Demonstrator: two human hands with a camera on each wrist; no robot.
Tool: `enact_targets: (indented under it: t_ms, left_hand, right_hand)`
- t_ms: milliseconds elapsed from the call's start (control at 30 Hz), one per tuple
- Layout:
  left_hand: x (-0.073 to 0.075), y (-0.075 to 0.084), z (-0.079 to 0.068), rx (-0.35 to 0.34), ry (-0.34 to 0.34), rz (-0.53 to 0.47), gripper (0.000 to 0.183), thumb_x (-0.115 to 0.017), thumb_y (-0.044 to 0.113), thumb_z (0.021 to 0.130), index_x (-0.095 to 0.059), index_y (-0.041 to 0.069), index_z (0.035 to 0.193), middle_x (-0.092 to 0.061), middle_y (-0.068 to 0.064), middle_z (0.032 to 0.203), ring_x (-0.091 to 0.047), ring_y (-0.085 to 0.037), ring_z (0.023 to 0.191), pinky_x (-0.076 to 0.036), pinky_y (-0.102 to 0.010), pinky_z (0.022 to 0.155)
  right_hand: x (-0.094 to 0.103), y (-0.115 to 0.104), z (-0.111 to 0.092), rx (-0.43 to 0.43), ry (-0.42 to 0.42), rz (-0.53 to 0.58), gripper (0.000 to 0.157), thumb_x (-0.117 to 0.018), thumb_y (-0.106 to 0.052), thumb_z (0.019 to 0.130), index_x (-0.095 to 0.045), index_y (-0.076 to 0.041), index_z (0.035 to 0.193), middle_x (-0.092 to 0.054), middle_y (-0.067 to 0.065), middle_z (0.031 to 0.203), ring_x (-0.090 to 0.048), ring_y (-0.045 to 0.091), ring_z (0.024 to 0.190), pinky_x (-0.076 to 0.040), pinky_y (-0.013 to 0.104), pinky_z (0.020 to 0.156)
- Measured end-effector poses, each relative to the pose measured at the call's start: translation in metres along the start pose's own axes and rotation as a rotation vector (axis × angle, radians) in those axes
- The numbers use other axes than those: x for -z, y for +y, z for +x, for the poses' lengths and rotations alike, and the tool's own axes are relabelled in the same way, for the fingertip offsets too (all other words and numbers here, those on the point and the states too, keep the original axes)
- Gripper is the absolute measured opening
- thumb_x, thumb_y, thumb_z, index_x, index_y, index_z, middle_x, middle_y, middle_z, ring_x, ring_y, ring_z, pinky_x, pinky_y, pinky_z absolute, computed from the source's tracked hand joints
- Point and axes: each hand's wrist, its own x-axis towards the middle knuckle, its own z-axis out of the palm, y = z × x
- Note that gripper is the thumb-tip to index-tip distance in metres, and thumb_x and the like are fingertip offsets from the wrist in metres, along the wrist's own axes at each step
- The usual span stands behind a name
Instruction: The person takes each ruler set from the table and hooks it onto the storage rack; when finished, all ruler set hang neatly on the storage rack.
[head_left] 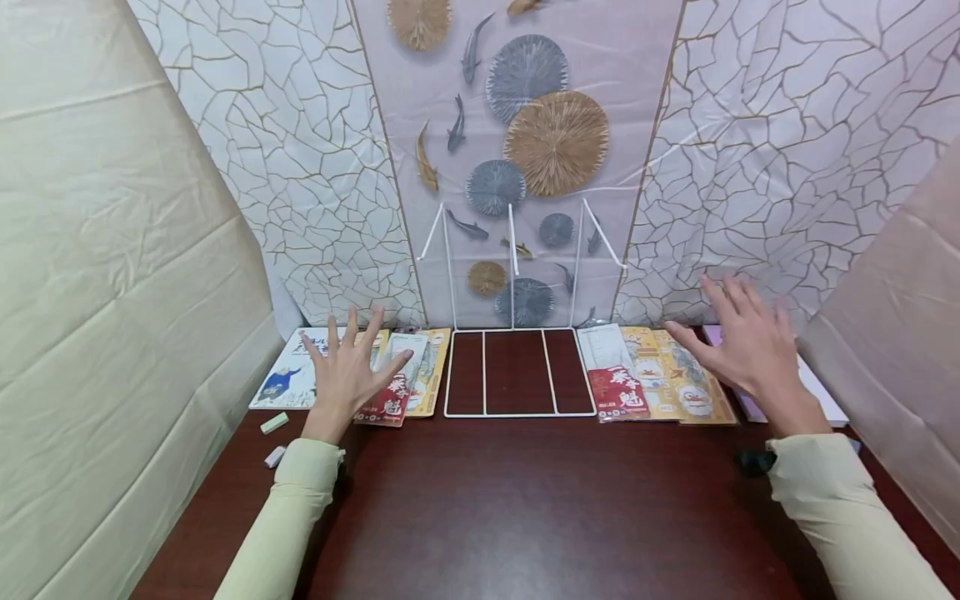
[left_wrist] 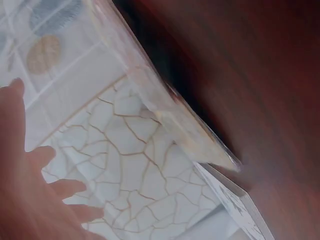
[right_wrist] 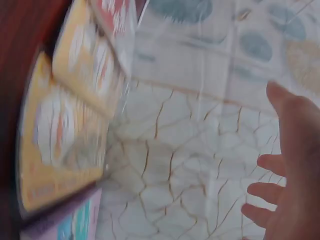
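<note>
My left hand (head_left: 345,375) is raised with its fingers spread, holding nothing. In the head view it overlaps a white book (head_left: 288,375) with a blue figure and a red-and-white packet (head_left: 386,400) beside it. On the right side, my right hand (head_left: 750,350) is also lifted, fingers apart and nothing in it. It appears near yellow packets (head_left: 663,379) and a purple-edged book (head_left: 750,408). Between the hands a white wire rack (head_left: 520,414) with three sections stands at the back of the table, holding nothing.
Another red-and-white packet (head_left: 618,392) lies right of the rack, and a yellow packet (head_left: 432,379) lies left of it. Two small erasers, a green one (head_left: 274,422) and a white one (head_left: 275,457), rest at the left. Patterned cloth (head_left: 330,167) hangs behind the dark table (head_left: 517,508).
</note>
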Motion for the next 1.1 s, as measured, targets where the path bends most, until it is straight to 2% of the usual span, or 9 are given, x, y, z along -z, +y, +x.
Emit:
enact_targets:
  t_ms: [100, 167, 300, 400, 500, 633, 767, 933, 1100]
  left_hand:
    - [0.003, 0.004, -0.009, -0.02, -0.004, -0.051, 0.093, -0.046, 0.085, 0.084, -0.012, 0.044, 0.16, -0.023, -0.015, 0.166, -0.021, -0.049, 0.151, -0.002, -0.082, 0.113]
    - [0.003, 0.007, -0.015, -0.035, -0.007, -0.087, 0.092, -0.048, 0.083, 0.085, -0.019, 0.039, 0.161, -0.028, -0.017, 0.165, -0.027, -0.048, 0.149, -0.013, -0.079, 0.115]
    - [0.001, 0.012, -0.024, -0.058, -0.007, -0.158, 0.09, -0.052, 0.076, 0.089, -0.031, 0.025, 0.159, -0.039, -0.019, 0.159, -0.04, -0.044, 0.143, -0.033, -0.067, 0.114]
    - [-0.001, 0.013, -0.028, -0.055, -0.026, -0.214, 0.086, -0.056, 0.068, 0.091, -0.036, 0.017, 0.157, -0.046, -0.021, 0.153, -0.048, -0.043, 0.137, -0.043, -0.061, 0.108]
    - [-0.002, 0.013, -0.03, -0.031, -0.072, -0.262, 0.082, -0.062, 0.059, 0.093, -0.041, 0.009, 0.153, -0.05, -0.023, 0.149, -0.051, -0.044, 0.133, -0.047, -0.06, 0.105]
    - [-0.004, 0.014, -0.029, -0.017, -0.147, -0.303, 0.075, -0.069, 0.046, 0.093, -0.046, 0.0, 0.147, -0.053, -0.026, 0.145, -0.051, -0.043, 0.134, -0.045, -0.058, 0.109]
    - [-0.006, 0.015, -0.028, -0.006, -0.207, -0.309, 0.071, -0.072, 0.039, 0.091, -0.05, -0.005, 0.143, -0.057, -0.027, 0.14, -0.052, -0.042, 0.133, -0.044, -0.054, 0.112]
    - [-0.008, 0.019, -0.028, -0.032, -0.201, -0.302, 0.066, -0.077, 0.033, 0.088, -0.056, -0.007, 0.135, -0.063, -0.027, 0.131, -0.057, -0.044, 0.125, -0.047, -0.053, 0.108]
    - [-0.013, 0.03, -0.027, -0.091, -0.177, -0.303, 0.06, -0.08, 0.032, 0.086, -0.062, -0.004, 0.131, -0.067, -0.022, 0.129, -0.061, -0.04, 0.122, -0.049, -0.049, 0.107]
  right_hand:
    - [-0.005, -0.019, -0.01, 0.035, 0.04, 0.106, 0.081, -0.056, -0.062, 0.094, -0.031, -0.019, 0.159, -0.031, 0.02, 0.162, -0.033, 0.051, 0.143, -0.025, 0.075, 0.111]
    - [-0.012, -0.032, -0.017, 0.059, 0.047, 0.17, 0.073, -0.059, -0.054, 0.096, -0.04, -0.015, 0.154, -0.043, 0.021, 0.155, -0.044, 0.051, 0.133, -0.036, 0.073, 0.102]
    - [-0.034, -0.057, -0.029, 0.13, 0.031, 0.29, 0.056, -0.067, -0.037, 0.096, -0.055, -0.004, 0.141, -0.061, 0.024, 0.133, -0.061, 0.044, 0.115, -0.051, 0.063, 0.092]
    - [-0.052, -0.071, -0.035, 0.194, -0.024, 0.368, 0.046, -0.072, -0.022, 0.093, -0.062, 0.002, 0.13, -0.068, 0.026, 0.12, -0.071, 0.038, 0.098, -0.06, 0.053, 0.081]
    - [-0.068, -0.083, -0.038, 0.231, -0.119, 0.437, 0.036, -0.074, -0.012, 0.09, -0.066, 0.006, 0.12, -0.072, 0.026, 0.109, -0.075, 0.034, 0.085, -0.063, 0.045, 0.072]
    - [-0.081, -0.093, -0.043, 0.237, -0.236, 0.469, 0.025, -0.076, -0.008, 0.087, -0.07, 0.005, 0.108, -0.076, 0.018, 0.093, -0.075, 0.025, 0.08, -0.063, 0.041, 0.071]
    - [-0.085, -0.098, -0.046, 0.244, -0.294, 0.456, 0.019, -0.078, -0.007, 0.085, -0.072, 0.002, 0.101, -0.076, 0.01, 0.084, -0.073, 0.019, 0.077, -0.062, 0.04, 0.072]
    - [-0.086, -0.102, -0.048, 0.263, -0.341, 0.437, 0.019, -0.078, -0.009, 0.085, -0.074, 0.002, 0.099, -0.076, 0.009, 0.085, -0.073, 0.018, 0.079, -0.061, 0.037, 0.072]
    - [-0.088, -0.102, -0.05, 0.292, -0.347, 0.42, 0.018, -0.077, -0.01, 0.086, -0.076, 0.002, 0.099, -0.078, 0.01, 0.089, -0.075, 0.023, 0.085, -0.062, 0.039, 0.075]
